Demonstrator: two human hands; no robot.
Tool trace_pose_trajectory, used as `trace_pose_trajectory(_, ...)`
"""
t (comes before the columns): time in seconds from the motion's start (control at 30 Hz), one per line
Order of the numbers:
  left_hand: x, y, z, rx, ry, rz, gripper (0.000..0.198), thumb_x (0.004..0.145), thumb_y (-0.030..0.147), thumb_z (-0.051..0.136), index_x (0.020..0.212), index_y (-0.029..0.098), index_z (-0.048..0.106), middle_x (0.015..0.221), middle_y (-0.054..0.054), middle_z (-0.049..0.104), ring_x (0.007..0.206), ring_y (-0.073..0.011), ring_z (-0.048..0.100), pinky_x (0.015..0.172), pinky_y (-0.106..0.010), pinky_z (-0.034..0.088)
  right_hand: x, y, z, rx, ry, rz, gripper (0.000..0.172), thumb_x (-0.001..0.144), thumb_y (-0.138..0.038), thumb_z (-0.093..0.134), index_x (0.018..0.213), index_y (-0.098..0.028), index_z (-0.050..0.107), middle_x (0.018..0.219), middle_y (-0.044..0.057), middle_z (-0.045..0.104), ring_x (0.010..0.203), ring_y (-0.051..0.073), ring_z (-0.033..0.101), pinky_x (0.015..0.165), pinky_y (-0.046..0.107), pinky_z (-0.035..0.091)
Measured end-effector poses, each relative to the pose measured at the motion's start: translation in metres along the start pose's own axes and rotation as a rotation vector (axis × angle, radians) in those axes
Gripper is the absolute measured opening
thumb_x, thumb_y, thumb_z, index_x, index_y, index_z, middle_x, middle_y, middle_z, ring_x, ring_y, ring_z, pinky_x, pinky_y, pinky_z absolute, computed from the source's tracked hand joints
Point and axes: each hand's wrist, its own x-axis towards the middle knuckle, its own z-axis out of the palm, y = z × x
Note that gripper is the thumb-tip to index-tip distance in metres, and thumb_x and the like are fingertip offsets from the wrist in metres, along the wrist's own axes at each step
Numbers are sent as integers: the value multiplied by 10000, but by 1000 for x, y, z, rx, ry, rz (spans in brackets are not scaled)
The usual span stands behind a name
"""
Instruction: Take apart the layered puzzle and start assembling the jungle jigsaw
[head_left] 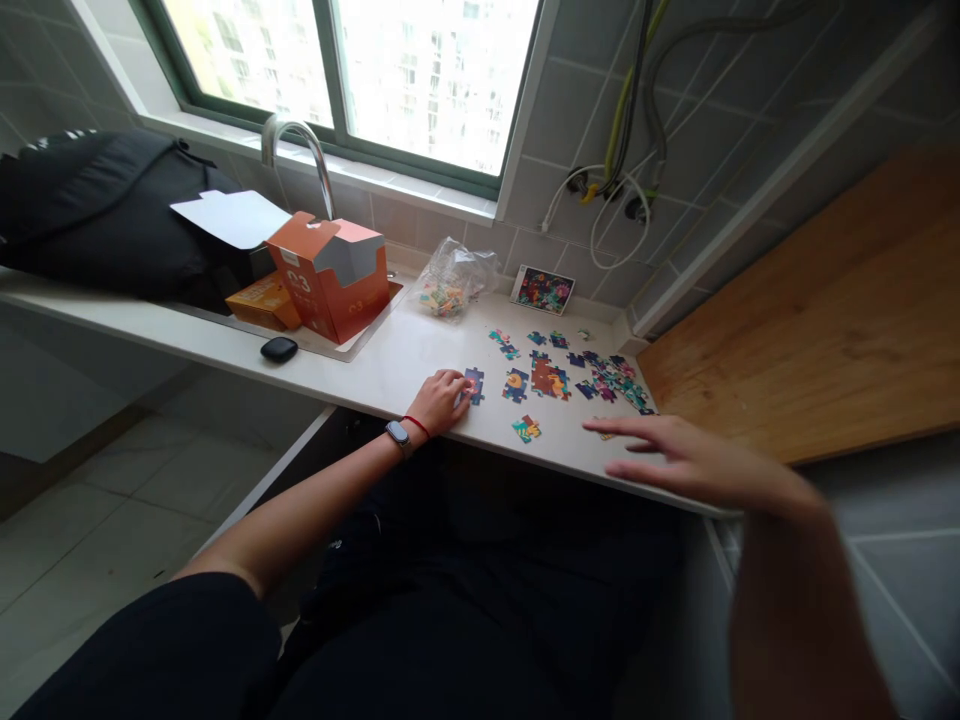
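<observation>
My left hand [441, 400], with a watch and a red string at the wrist, rests at the counter's front edge. Its curled fingers are closed on a dark blue jigsaw puzzle piece [475, 384] that lies on the countertop. Over the right part of the counter, slightly blurred, my right hand [682, 462] is open with fingers stretched out and holds nothing. A small puzzle piece [602, 430] shows partly behind its fingertips. Between the hands lie a joined brown and orange puzzle section [550, 377], a piece with a yellow animal [515, 385] and a green and yellow piece [526, 429].
Loose puzzle pieces [611, 378] are heaped at the right near a wooden board [810, 320]. Behind stand a picture card [542, 290] and a clear plastic bag [454, 280] of pieces. An orange box [330, 285], a black case [279, 349] and a black backpack [112, 215] are leftward.
</observation>
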Motion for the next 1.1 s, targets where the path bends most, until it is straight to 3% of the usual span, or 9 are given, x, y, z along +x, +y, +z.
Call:
trace_pose_trajectory(0.1, 1, 0, 0, 12, -6, 29, 239, 989, 274, 538, 1143, 202, 707, 1155, -127, 685, 1100, -285, 615, 973, -464, 527, 37, 10, 32, -97, -175, 10, 400, 913, -446, 682, 1249, -240, 747, 1353, 131, 697, 1294, 344, 631, 1159, 530, 471)
trace_pose_trajectory(0.27, 1, -4, 5, 43, -31, 77, 274, 983, 298, 543, 1194, 191, 682, 1207, -154, 666, 1153, -320, 605, 989, -497, 527, 77, 30, 106, -164, -53, 146, 559, 947, -406, 580, 1438, -144, 617, 1596, 161, 480, 1519, 347, 391, 1270, 506, 314)
trace_pose_trajectory(0.37, 1, -7, 8, 60, -43, 114, 314, 969, 312, 568, 1248, 200, 657, 1299, -165, 641, 1260, -344, 572, 1056, -520, 502, 90, 38, 129, -184, 2, 205, 571, 978, -417, 518, 1464, -126, 587, 1629, 160, 434, 1545, 328, 341, 1284, 477, 273)
trace_pose_trajectory(0.47, 2, -10, 10, 52, -71, 151, 341, 966, 328, 581, 1279, 209, 643, 1371, -166, 621, 1350, -362, 528, 1105, -544, 479, 98, 40, 136, -181, -43, 235, 616, 1010, -472, 460, 1525, -140, 520, 1667, 144, 378, 1571, 308, 287, 1291, 461, 230)
trace_pose_trajectory(0.63, 8, -19, 14, 14, -181, 173, 328, 981, 351, 582, 1283, 232, 628, 1397, -133, 627, 1376, -361, 538, 1101, -551, 494, 103, 39, 139, -208, -227, 261, 777, 989, -677, 430, 1614, -218, 385, 1736, 105, 196, 1608, 345, 154, 1289, 527, 134)
trace_pose_trajectory(0.8, 12, -28, 16, -97, -183, 144, 329, 994, 322, 567, 1303, 213, 587, 1424, -149, 600, 1342, -322, 582, 1118, -525, 500, 102, 40, 143, -228, -219, 265, 712, 1013, -644, 384, 1603, -246, 410, 1736, 92, 202, 1608, 336, 166, 1287, 525, 122)
trace_pose_trajectory(0.97, 20, -36, 14, -165, -200, 105, 450, 942, 335, 653, 1362, 226, 533, 1509, -154, 518, 1391, -302, 547, 1150, -495, 489, 100, 41, 143, -242, -217, 269, 711, 1010, -648, 370, 1607, -265, 401, 1737, 89, 199, 1606, 343, 170, 1280, 532, 151)
trace_pose_trajectory(1.1, 30, -40, 18, -151, -242, 115, 378, 946, 342, 655, 1302, 245, 571, 1519, -138, 514, 1385, -300, 556, 1145, -505, 496, 98, 41, 142, -235, -191, 258, 701, 1003, -650, 393, 1592, -271, 432, 1733, 103, 216, 1606, 349, 168, 1280, 521, 155)
